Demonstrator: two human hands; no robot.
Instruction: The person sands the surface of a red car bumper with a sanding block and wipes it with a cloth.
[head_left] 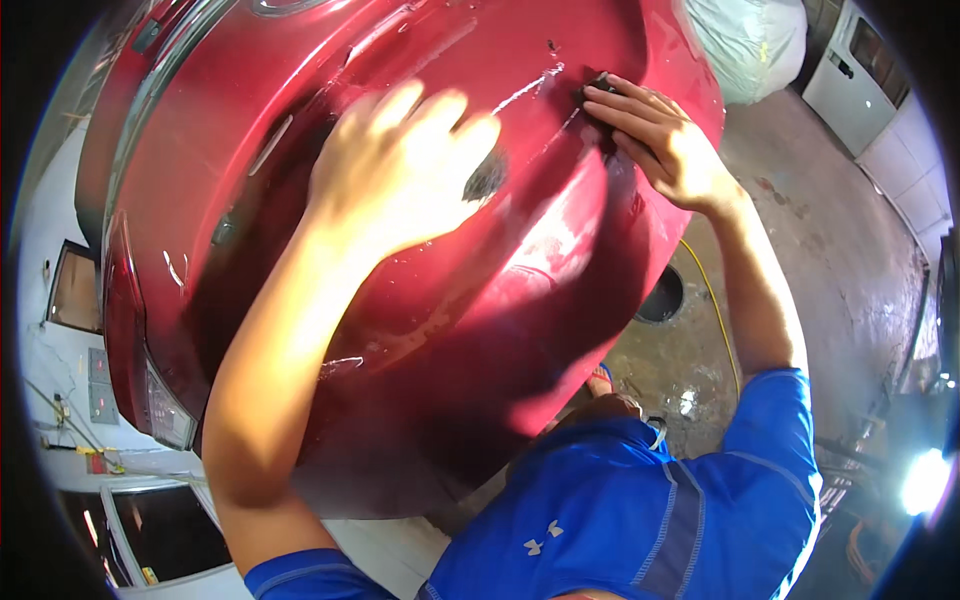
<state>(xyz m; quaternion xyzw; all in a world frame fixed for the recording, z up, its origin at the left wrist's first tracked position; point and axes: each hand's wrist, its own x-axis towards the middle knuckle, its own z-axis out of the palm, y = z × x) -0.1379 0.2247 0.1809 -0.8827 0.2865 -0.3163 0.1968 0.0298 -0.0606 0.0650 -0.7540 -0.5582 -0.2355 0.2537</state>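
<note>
A red car body panel (430, 350) fills the middle, with white scratches (530, 90) and dull, wet-looking patches on it. My left hand (395, 165), smeared by motion and brightly lit, is bent over the panel. A dark grey, rough-looking pad (487, 178) shows between its fingers and thumb; the rest of the pad is hidden. Farther right, my right hand (660, 135) presses a small black pad or block (597, 95) on the panel near its right edge. Its fingers lie together over the pad and cover most of it.
Left on the car is a tail light (165, 400). Below the panel's right edge stands a black bucket-like thing (662, 295). A yellow hose or cord (715, 300) runs over the wet floor (780, 210). Plastic sheeting (750, 45) covers something behind; a bright lamp (927, 482) glows lower right.
</note>
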